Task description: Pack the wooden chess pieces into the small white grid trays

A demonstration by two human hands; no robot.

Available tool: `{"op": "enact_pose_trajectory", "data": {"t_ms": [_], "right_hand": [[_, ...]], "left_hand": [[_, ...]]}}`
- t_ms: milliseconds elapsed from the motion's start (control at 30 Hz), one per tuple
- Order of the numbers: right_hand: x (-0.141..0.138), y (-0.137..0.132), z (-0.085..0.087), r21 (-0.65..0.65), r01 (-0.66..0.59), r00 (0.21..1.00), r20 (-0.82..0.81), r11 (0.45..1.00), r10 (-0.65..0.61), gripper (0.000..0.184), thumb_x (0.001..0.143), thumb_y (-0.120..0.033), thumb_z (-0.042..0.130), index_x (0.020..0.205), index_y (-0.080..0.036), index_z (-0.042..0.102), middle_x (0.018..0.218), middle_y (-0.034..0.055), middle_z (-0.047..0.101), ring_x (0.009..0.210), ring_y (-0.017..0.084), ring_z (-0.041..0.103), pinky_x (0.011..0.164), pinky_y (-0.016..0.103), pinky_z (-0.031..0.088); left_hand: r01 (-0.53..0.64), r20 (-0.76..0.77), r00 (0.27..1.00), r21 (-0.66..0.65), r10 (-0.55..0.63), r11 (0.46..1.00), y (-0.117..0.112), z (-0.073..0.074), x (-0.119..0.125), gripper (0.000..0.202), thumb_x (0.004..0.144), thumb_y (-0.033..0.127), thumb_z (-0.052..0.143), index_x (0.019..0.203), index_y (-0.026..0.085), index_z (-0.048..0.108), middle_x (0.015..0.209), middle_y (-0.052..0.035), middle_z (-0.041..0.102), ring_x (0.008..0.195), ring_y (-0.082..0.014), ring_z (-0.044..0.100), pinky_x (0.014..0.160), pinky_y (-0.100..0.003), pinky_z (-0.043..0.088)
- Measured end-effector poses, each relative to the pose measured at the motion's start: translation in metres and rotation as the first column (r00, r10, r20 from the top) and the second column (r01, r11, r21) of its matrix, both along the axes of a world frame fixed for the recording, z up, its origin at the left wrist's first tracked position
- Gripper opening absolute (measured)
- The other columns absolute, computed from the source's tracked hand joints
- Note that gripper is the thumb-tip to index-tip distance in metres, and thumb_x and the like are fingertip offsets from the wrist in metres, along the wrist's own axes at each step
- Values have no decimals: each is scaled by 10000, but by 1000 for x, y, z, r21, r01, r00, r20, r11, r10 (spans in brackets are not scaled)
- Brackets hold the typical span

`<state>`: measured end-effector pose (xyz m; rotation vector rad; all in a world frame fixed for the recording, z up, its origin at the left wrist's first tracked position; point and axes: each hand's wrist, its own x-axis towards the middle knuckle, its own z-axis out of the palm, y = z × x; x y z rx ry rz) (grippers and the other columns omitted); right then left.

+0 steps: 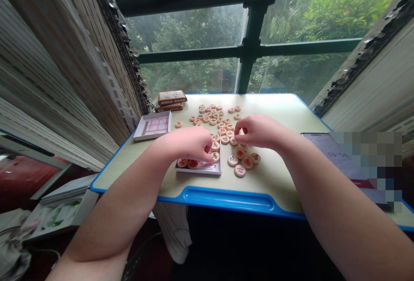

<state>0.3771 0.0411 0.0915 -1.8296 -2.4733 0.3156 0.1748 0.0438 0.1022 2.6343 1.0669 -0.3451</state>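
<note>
My left hand reaches over a shallow white box, its fingers curled at a Chinese chess piece with a black character. Several more pieces lie inside that box, among them a red-marked piece at the near side; my hand hides part of the inside. Over the loose pieces, my right hand is bent into a pinch. Its fingertips are at a wooden piece, which they partly cover. Closer to me lie several scattered pieces, such as a red-marked disc.
A box lid lies at the left, with two stacked brown boxes behind it. More loose pieces spread across the back. A tablet-like device showing digits rests at the right. The table has a blue rim.
</note>
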Motion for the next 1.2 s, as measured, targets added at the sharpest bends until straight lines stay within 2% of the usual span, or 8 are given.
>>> {"op": "enact_pose_trajectory", "data": {"t_ms": [100,233,533,733,833,933,1033,1200], "right_hand": [[4,0,0,-46,1,1000,15,999,0,286,689,-388,616,896,-228,732,753,35,692,625,153,568,517,245,345],[2,0,-4,-84,3,999,54,996,1,269,666,-406,638,867,-251,728,744,29,690,624,166,572,516,256,363],[-3,1,-8,-65,35,997,74,997,-30,222,667,-425,643,776,-246,714,691,26,671,605,169,564,503,263,350],[1,2,-8,-60,10,999,35,998,-8,208,680,-393,624,786,-237,711,690,28,674,591,160,561,499,256,351],[2,1,-7,-48,-2,1000,13,999,3,271,692,-427,619,854,-232,712,720,34,683,609,161,566,502,252,355],[1,1,-7,-48,-2,1000,12,999,3,314,697,-450,621,893,-223,713,720,39,681,617,160,569,506,249,355],[0,1,-8,-66,34,998,56,997,-31,258,677,-419,644,832,-228,721,710,37,676,602,159,565,506,252,354],[1,1,-8,-57,41,998,53,998,-38,279,675,-424,640,877,-247,716,736,34,680,629,174,572,517,262,364]], "left_hand": [[7,13,1000,-9,-7,1000,1,-1,-1,360,712,478,570,530,169,595,465,-6,525,435,-106,391,468,-271,246],[20,20,1000,-14,-20,1000,1,-1,-1,368,710,490,579,528,171,595,453,2,511,426,-102,371,469,-274,240],[23,41,999,3,-23,1000,1,-4,0,356,710,451,589,496,167,573,447,1,489,420,-96,356,441,-269,210],[16,72,997,1,-16,1000,3,-3,-4,387,703,512,600,520,171,592,451,8,502,426,-97,380,437,-267,215],[7,102,995,16,-9,1000,5,-3,-6,383,692,528,615,555,170,624,476,5,531,444,-99,411,451,-266,226],[3,101,995,35,-6,999,6,-2,-6,370,710,517,600,600,168,653,526,-8,582,483,-108,448,475,-262,248],[-5,103,995,58,-1,998,6,0,-5,360,741,491,570,624,164,665,562,-20,609,512,-113,462,497,-258,268],[-74,129,990,87,62,993,6,2,-5,321,752,433,552,643,158,677,582,-29,613,519,-114,457,500,-252,276]]}}
